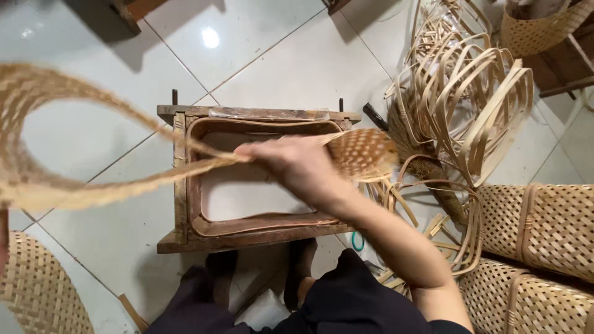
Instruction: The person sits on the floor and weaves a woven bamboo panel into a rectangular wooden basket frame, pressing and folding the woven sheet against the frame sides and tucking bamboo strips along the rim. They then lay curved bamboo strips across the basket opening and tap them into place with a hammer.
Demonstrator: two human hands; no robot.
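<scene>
View looks down at a white tiled floor. Centre: a rectangular brown wooden frame mould w/ rounded inner rim. The right hand reaches across it from 5 o'clock, fingers clenched around a long pale woven bamboo strip. The strip loops out blurred toward 9 o'clock; its other end fans past the hand at 3 o'clock. Left hand not seen. At 2 o'clock, a pile of bent pale bamboo hoops. At 4 o'clock, finished woven bamboo baskets. At 7 o'clock, another woven basket edge.
</scene>
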